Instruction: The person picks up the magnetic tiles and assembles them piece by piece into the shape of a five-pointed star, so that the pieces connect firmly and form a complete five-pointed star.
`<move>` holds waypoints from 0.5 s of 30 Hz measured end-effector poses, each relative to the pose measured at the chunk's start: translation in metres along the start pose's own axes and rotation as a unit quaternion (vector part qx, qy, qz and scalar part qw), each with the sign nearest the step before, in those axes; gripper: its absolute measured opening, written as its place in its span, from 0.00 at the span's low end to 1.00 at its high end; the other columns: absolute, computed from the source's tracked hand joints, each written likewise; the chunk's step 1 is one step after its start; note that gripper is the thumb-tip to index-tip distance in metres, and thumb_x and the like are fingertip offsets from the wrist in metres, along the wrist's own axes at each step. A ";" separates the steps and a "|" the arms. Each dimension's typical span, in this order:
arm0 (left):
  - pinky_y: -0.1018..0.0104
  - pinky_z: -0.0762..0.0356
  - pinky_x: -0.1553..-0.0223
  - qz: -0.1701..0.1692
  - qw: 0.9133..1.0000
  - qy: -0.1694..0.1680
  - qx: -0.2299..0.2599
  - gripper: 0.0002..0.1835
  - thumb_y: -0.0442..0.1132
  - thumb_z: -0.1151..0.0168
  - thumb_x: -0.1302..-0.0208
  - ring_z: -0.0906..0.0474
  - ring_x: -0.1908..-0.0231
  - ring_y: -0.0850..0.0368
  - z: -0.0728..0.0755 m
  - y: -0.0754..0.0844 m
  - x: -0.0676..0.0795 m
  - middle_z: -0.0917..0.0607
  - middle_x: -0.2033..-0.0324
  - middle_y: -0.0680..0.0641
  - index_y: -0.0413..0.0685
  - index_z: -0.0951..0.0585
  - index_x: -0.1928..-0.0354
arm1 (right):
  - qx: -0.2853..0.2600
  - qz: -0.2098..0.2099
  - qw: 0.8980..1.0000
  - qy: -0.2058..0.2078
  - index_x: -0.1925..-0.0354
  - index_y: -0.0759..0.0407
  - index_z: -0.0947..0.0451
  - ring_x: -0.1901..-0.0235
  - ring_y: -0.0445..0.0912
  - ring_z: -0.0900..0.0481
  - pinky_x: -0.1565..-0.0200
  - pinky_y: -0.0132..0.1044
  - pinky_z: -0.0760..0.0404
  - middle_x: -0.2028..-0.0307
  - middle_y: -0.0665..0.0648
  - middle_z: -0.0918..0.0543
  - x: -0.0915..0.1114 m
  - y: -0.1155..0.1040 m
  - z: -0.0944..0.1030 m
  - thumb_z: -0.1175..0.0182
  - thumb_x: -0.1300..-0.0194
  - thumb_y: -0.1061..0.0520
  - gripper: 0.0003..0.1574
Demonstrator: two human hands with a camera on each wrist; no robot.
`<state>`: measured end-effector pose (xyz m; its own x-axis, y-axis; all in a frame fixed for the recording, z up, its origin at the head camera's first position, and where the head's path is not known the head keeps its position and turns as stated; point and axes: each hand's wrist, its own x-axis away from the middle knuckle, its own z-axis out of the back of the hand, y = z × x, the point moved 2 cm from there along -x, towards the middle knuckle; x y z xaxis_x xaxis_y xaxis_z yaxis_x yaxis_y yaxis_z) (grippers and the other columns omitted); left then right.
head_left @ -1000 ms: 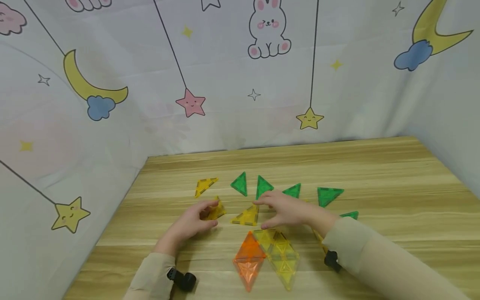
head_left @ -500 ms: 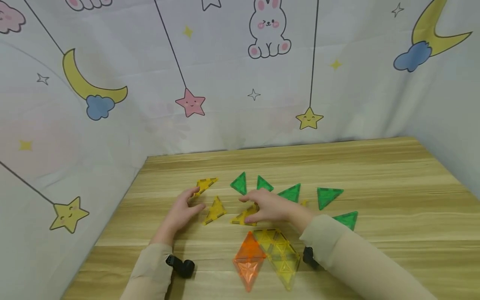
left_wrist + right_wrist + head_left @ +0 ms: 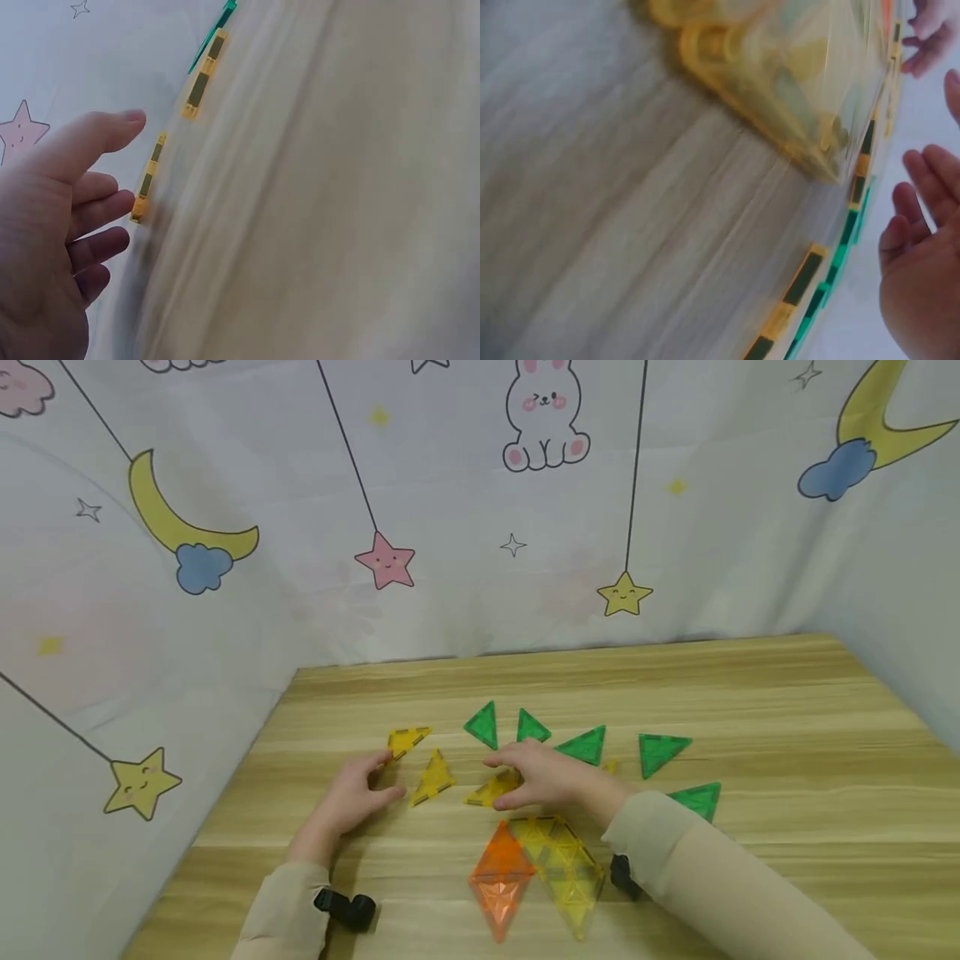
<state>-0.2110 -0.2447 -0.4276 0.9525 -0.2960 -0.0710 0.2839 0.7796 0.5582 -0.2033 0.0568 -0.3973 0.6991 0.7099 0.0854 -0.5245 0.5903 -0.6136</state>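
Observation:
In the head view my left hand point(image 3: 347, 797) reaches its fingertips to the near corner of a yellow triangular magnetic tile point(image 3: 405, 742). Its thumb stays apart from that tile, and in the left wrist view a fingertip meets the edge of a yellow tile point(image 3: 148, 180). Just right of this hand lies a second yellow triangle point(image 3: 433, 779). My right hand point(image 3: 551, 777) is spread over a third yellow triangle point(image 3: 487, 791) and partly hides it, thumb and index finger parted. Nearer me, joined orange tiles point(image 3: 501, 856) sit beside a joined yellow group point(image 3: 566, 868).
Several green triangular tiles lie in an arc behind and right of my right hand, among them one green tile point(image 3: 662, 753) at the right. Another yellow piece point(image 3: 611, 767) peeks out behind the right wrist. A printed cloth point(image 3: 450, 618) hangs at the wooden table's point(image 3: 787, 718) back edge.
My left hand has left the second yellow triangle for the far left one, which has slid slightly toward me. My right hand has moved left over the third yellow triangle.

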 end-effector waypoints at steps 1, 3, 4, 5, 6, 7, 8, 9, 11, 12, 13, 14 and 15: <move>0.43 0.40 0.42 -0.004 1.000 -0.003 -0.006 0.36 0.46 0.33 0.44 0.34 0.41 0.36 0.000 0.001 0.003 0.27 0.43 0.34 0.32 0.31 0.38 | -0.003 -0.004 1.000 -0.002 0.34 0.55 0.35 0.35 0.53 0.42 0.38 0.50 0.41 0.35 0.55 0.34 0.000 0.001 -0.001 0.38 0.38 0.44 0.38; 0.43 0.40 0.42 -0.009 1.000 -0.007 -0.018 0.37 0.48 0.32 0.45 0.35 0.41 0.36 0.001 0.002 0.010 0.27 0.42 0.35 0.33 0.31 0.38 | -0.002 -0.005 1.000 -0.007 0.34 0.54 0.35 0.35 0.53 0.42 0.38 0.50 0.41 0.35 0.54 0.35 -0.002 0.002 -0.003 0.39 0.38 0.43 0.38; 0.43 0.40 0.42 -0.010 1.000 -0.009 -0.022 0.37 0.48 0.32 0.46 0.35 0.41 0.36 0.000 0.002 0.012 0.27 0.42 0.34 0.33 0.31 0.38 | -0.002 -0.005 1.000 -0.010 0.34 0.54 0.35 0.34 0.53 0.43 0.38 0.49 0.40 0.35 0.54 0.35 -0.002 0.002 -0.004 0.39 0.38 0.43 0.38; 0.43 0.41 0.41 -0.012 1.000 -0.012 -0.021 0.38 0.48 0.32 0.46 0.35 0.41 0.36 0.000 0.003 0.015 0.27 0.42 0.34 0.33 0.31 0.38 | -0.002 -0.006 1.000 -0.013 0.34 0.53 0.35 0.34 0.53 0.43 0.38 0.49 0.41 0.34 0.54 0.35 -0.003 0.002 -0.005 0.39 0.38 0.43 0.38; 0.43 0.41 0.41 -0.015 1.000 -0.015 -0.020 0.38 0.48 0.32 0.46 0.35 0.40 0.36 0.000 0.003 0.018 0.28 0.42 0.34 0.34 0.31 0.38 | -0.002 -0.007 1.000 -0.015 0.34 0.53 0.35 0.34 0.52 0.43 0.38 0.49 0.40 0.34 0.53 0.36 -0.004 0.002 -0.006 0.39 0.38 0.43 0.38; 0.43 0.41 0.41 -0.016 1.000 -0.016 -0.018 0.38 0.49 0.32 0.46 0.35 0.41 0.36 0.000 0.004 0.019 0.27 0.42 0.34 0.34 0.31 0.38 | -0.004 -0.008 1.000 -0.015 0.34 0.53 0.35 0.34 0.52 0.43 0.38 0.49 0.40 0.34 0.53 0.36 -0.004 0.002 -0.006 0.39 0.38 0.43 0.38; 0.43 0.41 0.42 -0.019 1.000 -0.017 -0.015 0.38 0.49 0.31 0.46 0.35 0.41 0.36 0.000 0.005 0.021 0.27 0.42 0.35 0.34 0.31 0.38 | -0.003 -0.010 1.000 -0.012 0.34 0.53 0.35 0.35 0.52 0.43 0.39 0.49 0.40 0.35 0.53 0.35 -0.005 0.002 -0.007 0.39 0.38 0.43 0.38; 0.43 0.40 0.42 -0.022 1.000 -0.019 -0.010 0.37 0.49 0.31 0.46 0.35 0.41 0.36 0.000 0.006 0.022 0.27 0.43 0.35 0.34 0.30 0.38 | -0.007 -0.014 1.000 -0.009 0.34 0.52 0.34 0.35 0.52 0.42 0.39 0.49 0.40 0.35 0.53 0.34 -0.006 0.001 -0.007 0.39 0.38 0.43 0.37; 0.43 0.39 0.43 -0.030 0.999 -0.025 0.000 0.36 0.49 0.32 0.45 0.34 0.42 0.37 0.001 0.008 0.022 0.26 0.43 0.36 0.35 0.29 0.39 | -0.017 -0.021 1.000 -0.001 0.34 0.52 0.34 0.35 0.52 0.42 0.39 0.49 0.39 0.36 0.52 0.34 -0.008 0.000 -0.006 0.39 0.38 0.45 0.37; 0.43 0.38 0.43 -0.032 0.999 -0.028 0.006 0.35 0.49 0.32 0.45 0.33 0.42 0.38 0.002 0.009 0.022 0.25 0.44 0.37 0.35 0.28 0.40 | -0.023 -0.025 0.999 0.003 0.34 0.52 0.34 0.35 0.52 0.42 0.40 0.49 0.39 0.36 0.52 0.33 -0.010 0.000 -0.006 0.38 0.38 0.45 0.36; 0.43 0.37 0.44 -0.031 0.999 -0.028 0.014 0.34 0.49 0.32 0.44 0.32 0.43 0.38 0.003 0.010 0.021 0.24 0.45 0.37 0.36 0.28 0.40 | -0.025 -0.028 0.999 0.007 0.34 0.53 0.34 0.35 0.52 0.43 0.40 0.49 0.39 0.37 0.52 0.33 -0.012 -0.001 -0.006 0.38 0.38 0.45 0.36; 0.43 0.35 0.46 -0.032 0.999 -0.023 0.019 0.32 0.47 0.33 0.43 0.31 0.45 0.38 0.004 0.010 0.020 0.24 0.45 0.38 0.36 0.27 0.41 | -0.027 -0.031 0.999 0.011 0.34 0.53 0.34 0.35 0.52 0.43 0.39 0.49 0.40 0.37 0.52 0.33 -0.015 -0.002 -0.005 0.38 0.38 0.45 0.36; 0.43 0.35 0.47 -0.033 0.999 -0.015 0.026 0.31 0.45 0.33 0.42 0.30 0.46 0.38 0.005 0.010 0.018 0.23 0.46 0.38 0.35 0.27 0.41 | -0.027 -0.031 0.999 0.016 0.35 0.54 0.34 0.34 0.53 0.43 0.39 0.49 0.40 0.37 0.52 0.32 -0.017 -0.003 -0.005 0.38 0.38 0.46 0.36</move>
<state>-0.1918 -0.2450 -0.4189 0.9282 -0.3622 -0.0850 0.3389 0.7290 0.5948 -0.2114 0.0406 -0.4005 0.7448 0.6598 0.0993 -0.4538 0.6100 -0.6496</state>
